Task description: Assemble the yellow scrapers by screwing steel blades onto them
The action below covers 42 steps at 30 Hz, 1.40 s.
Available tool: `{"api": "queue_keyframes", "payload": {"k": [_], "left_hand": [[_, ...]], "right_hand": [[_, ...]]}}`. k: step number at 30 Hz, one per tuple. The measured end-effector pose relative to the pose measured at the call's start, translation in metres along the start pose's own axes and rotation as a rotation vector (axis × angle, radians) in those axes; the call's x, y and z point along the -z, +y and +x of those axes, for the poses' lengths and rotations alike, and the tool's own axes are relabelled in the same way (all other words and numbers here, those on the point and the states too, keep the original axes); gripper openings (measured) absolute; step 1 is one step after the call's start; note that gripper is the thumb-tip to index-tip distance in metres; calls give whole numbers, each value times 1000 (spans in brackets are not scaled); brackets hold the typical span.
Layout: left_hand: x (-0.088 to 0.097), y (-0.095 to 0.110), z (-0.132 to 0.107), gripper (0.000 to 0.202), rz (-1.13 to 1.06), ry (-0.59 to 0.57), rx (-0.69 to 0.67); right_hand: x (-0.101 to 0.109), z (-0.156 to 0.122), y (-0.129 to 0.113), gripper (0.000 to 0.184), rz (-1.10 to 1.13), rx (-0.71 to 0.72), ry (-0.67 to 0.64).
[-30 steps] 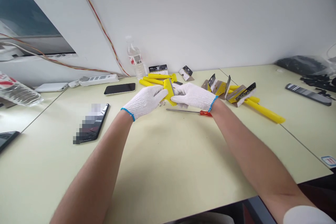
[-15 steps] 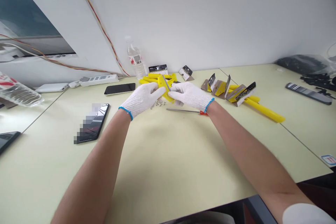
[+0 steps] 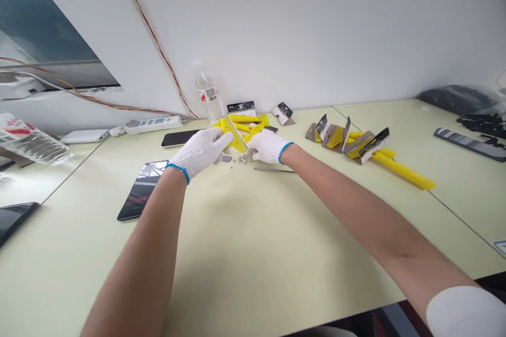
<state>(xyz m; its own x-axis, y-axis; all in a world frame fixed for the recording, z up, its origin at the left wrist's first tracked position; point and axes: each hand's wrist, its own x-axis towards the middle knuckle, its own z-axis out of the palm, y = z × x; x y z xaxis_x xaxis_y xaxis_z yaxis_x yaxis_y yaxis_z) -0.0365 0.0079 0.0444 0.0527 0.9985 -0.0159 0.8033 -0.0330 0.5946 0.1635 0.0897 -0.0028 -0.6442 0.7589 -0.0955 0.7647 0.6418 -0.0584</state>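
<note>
My left hand [image 3: 200, 151], in a white knitted glove with a blue cuff, grips a yellow plastic scraper [image 3: 233, 138] by its wide head. A metal strip runs along the scraper's right edge. My right hand [image 3: 271, 146], gloved the same way, is by the scraper's lower right corner, its fingertips down at a small pile of screws [image 3: 243, 159]. Those fingers are pinched together, and what lies between them is hidden. Under my right wrist shows the shaft of a screwdriver [image 3: 272, 170], its handle hidden. More yellow scrapers [image 3: 259, 122] lie just behind my hands.
Scrapers with card sleeves [image 3: 358, 145] lie to the right. A water bottle [image 3: 208, 96] stands by the wall near a power strip [image 3: 154, 124]. Phones [image 3: 144, 189] lie on the left, and a grey-black bar [image 3: 470, 143] is at far right.
My right hand has left the scraper's edge and lowered to the screws. The scraper has tilted in my left hand, which shifted slightly left. The screwdriver's red handle is now covered.
</note>
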Motion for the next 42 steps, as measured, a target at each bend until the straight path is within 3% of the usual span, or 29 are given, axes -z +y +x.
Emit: {"api": "queue_keyframes", "payload": {"k": [7, 14, 17, 21, 23, 30, 39, 42], "left_hand": [[-3, -9, 6, 42, -51, -54, -11], [-11, -19, 13, 44, -49, -69, -29], [-13, -18, 13, 40, -51, -83, -22], [-20, -13, 14, 38, -3, -83, -18], [-27, -8, 14, 39, 23, -83, -37], [-53, 8, 13, 38, 134, -59, -89], [-60, 13, 12, 36, 204, -10, -131], [-61, 13, 12, 35, 211, 9, -165]], "right_hand": [[1, 9, 3, 16, 4, 41, -79], [1, 6, 5, 15, 66, -33, -116], [3, -1, 13, 15, 104, -83, -44], [10, -19, 17, 22, 399, -171, 266], [11, -27, 13, 18, 542, -159, 354], [3, -34, -2, 16, 513, -112, 446], [4, -39, -1, 7, 593, -163, 492], [8, -39, -2, 7, 649, -259, 508]]}}
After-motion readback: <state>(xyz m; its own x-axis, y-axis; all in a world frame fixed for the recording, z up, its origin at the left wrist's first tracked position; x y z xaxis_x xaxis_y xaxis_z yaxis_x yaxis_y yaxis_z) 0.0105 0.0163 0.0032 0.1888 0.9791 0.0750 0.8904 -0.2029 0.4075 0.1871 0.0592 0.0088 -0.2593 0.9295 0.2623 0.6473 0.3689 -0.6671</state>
